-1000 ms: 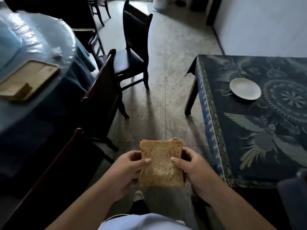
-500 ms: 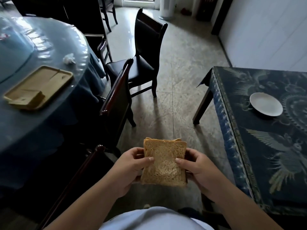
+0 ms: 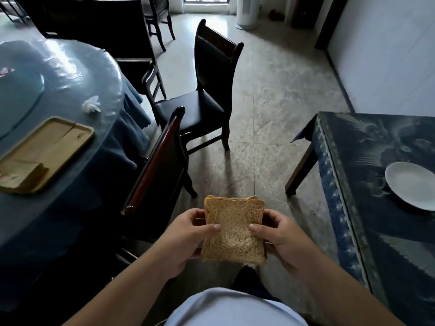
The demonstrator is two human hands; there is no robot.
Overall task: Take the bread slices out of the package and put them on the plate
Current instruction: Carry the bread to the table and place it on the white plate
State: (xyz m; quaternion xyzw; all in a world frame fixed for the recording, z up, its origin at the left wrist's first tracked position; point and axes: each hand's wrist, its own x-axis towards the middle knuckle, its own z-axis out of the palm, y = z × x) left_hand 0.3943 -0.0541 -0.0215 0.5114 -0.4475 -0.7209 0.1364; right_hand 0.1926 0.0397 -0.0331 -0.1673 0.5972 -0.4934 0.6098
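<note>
Head view: big round counter (image 3: 58,95) with blue cover on my left, carrying a wooden tray (image 3: 47,151) and a crumpled tissue (image 3: 91,105). Patterned dark counter (image 3: 376,231) on my right, white plate (image 3: 410,185) bare on it, near the frame edge. Two dark chairs (image 3: 207,90) between them on the tiled floor (image 3: 270,114).

Bread slices (image 3: 233,231) sit as a small stack held over the floor, well apart from the plate. Left hand (image 3: 186,234) and right hand (image 3: 280,234) clamp the stack from either side, thumbs on the top face, other fingers hidden underneath. No package visible that I can tell.

Risks, my read: the stack is only pinched at the edges, so lower slices could slide out mid-carry and hit the floor. Squeezing harder dents soft bread. The near chair back and the counter corner sit close to the path to the plate; a bump there could knock the grip loose.
</note>
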